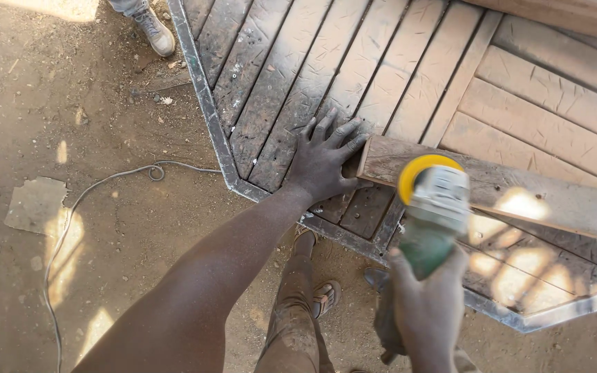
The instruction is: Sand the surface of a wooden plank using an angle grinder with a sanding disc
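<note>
The fingers [326,131] of the left hand [323,166] are spread wide and laid flat, grasping nothing; they are pressed on the dusty grey-brown slatted wooden panel with a metal frame [278,83]. Just beside the thumb of this hand, the near end of a loose weathered wooden plank [519,197] is found, and it is touched by the hand at its edge. The plank is laid across the panel and runs away to the right.

The fingers [399,266] of the right hand [426,304] are clenched around the green body of an angle grinder with a yellow sanding disc [433,207]. The tool is held above the near end of the plank, with the disc close to the left thumb.

Below the hands, the person's own legs and a sandal [326,297] are seen on the sandy ground [70,103]. Far to the left of the fingers, a thin grey cable [98,186] is lying on the ground, and beyond it the shoe of another person [155,31] is visible.
</note>
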